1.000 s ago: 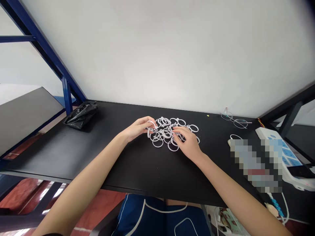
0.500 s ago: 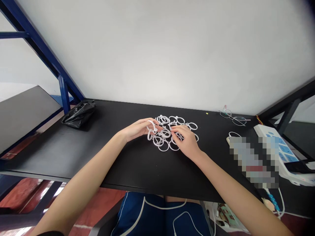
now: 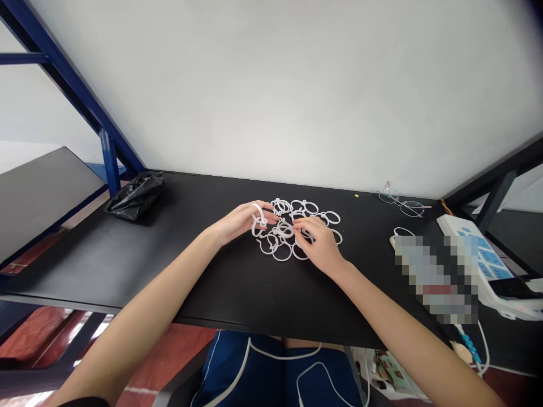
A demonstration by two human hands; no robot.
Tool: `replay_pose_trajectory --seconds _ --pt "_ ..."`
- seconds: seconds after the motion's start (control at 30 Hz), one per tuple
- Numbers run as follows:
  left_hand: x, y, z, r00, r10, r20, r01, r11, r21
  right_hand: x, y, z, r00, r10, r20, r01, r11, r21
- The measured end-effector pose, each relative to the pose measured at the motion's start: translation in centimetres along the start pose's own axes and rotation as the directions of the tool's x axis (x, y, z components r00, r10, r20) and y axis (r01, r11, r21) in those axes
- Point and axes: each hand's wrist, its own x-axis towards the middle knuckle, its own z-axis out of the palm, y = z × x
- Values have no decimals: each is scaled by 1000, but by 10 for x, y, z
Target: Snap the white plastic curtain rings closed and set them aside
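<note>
Several white plastic curtain rings point(image 3: 281, 260) lie in a loose, overlapping cluster on the black table point(image 3: 237, 294). At the left edge of the cluster is my left hand point(image 3: 240, 222), with a white ring point(image 3: 257, 211) hooked over its fingers and another ring hanging from that one. Its fingers point right, slightly bent. From the other side my right hand point(image 3: 321, 244) reaches in, thumb and fingertips pinched at the rim of a pale ring point(image 3: 283, 229) in the middle of the cluster. Its fingers partly cover the rings under them.
A crumpled black plastic bag point(image 3: 136, 196) lies at the table's left end, near a blue metal post point(image 3: 109, 161). To the right are eyeglasses point(image 3: 399, 202), a blurred-out phone-like object point(image 3: 436, 277) with a cable, and a white power strip point(image 3: 479, 249). A white wall point(image 3: 271, 96) stands behind.
My left hand has lifted slightly, and the linked rings on it hang a little apart from the pile. The right hand has shifted slightly left, still pinched.
</note>
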Motion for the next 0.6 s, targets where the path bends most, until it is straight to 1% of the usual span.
replay_pose_trajectory --seconds 0.2,0.33,0.47,0.53,0.6 --pt "-1 2 6 998 -35 54 36 999 -10 0 -5 0 996 -57 -75 56 998 -15" --pt "-1 2 12 998 -26 58 28 999 -41 -1 -14 2 990 -92 -110 89 996 -29" --pt "-1 0 20 998 5 58 0 997 -79 -3 -23 3 990 -124 -62 126 992 17" --pt "-2 -1 27 997 38 69 -30 994 -109 -3 -26 2 985 -175 -10 175 983 61" --pt "-3 -3 34 994 70 89 -57 988 -141 -2 -29 1 967 -249 46 242 963 118"
